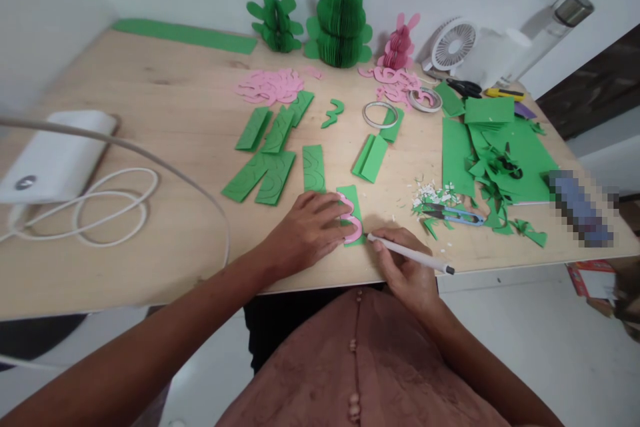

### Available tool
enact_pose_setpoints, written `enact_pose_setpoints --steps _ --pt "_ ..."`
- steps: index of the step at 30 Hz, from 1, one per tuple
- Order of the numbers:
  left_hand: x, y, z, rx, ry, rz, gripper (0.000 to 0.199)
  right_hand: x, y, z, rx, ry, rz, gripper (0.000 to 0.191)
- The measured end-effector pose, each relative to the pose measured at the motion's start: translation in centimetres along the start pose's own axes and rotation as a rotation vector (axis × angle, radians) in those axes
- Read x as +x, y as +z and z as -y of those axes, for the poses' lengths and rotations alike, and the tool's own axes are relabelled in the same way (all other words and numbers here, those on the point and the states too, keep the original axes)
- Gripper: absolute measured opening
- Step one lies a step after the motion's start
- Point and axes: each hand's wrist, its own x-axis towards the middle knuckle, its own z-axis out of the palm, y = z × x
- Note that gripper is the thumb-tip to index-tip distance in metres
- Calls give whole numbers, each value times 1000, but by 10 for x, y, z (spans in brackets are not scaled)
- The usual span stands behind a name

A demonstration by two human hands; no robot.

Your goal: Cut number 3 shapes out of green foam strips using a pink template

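Observation:
My left hand (313, 230) lies flat with fingers stretched out, its fingertips pressing a pink paper cutout (355, 229) onto a folded green paper strip (353, 197). The cutout has a curvy outline like a 3. A white pen (417, 256) is gripped in my right hand (407, 273), its tip close to the strip's right edge; I cannot tell whether it touches. Just beyond my left hand sits a green strip with drawn curves (313, 168). More marked green strips (273, 177) lie to the left, and a curvy green cutout (333, 113) is farther back.
Blue thread snips (453, 214) lie among green and white scraps at right, near stacked green paper (530, 153). Pink cutouts (273, 85), tape rolls (380, 115) and paper rabbit figures (340, 27) stand farther back. A white power bank (60, 153) with a cable is at left.

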Motion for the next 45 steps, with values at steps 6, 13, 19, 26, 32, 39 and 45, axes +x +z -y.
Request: enact_pose_setpoints --steps 6,13,19,26,32,39,45 --pt "0 -1 0 2 -4 1 24 0 4 -5 -18 -9 -9 11" --pt "0 0 0 0 4 -12 24 1 3 -1 -24 -52 -18 11" --pt "-1 1 1 13 -2 -9 25 1 2 1 -33 -63 -6 11" --pt "-3 5 3 18 9 -28 25 0 2 3 -67 -89 14 12" --pt "-2 5 3 21 12 -29 23 -1 3 7 -62 -92 60 14" --pt "-3 7 5 27 25 -48 25 1 1 7 -62 -46 7 13" --pt "0 1 1 21 2 -20 23 -1 4 9 -105 -74 2 14"
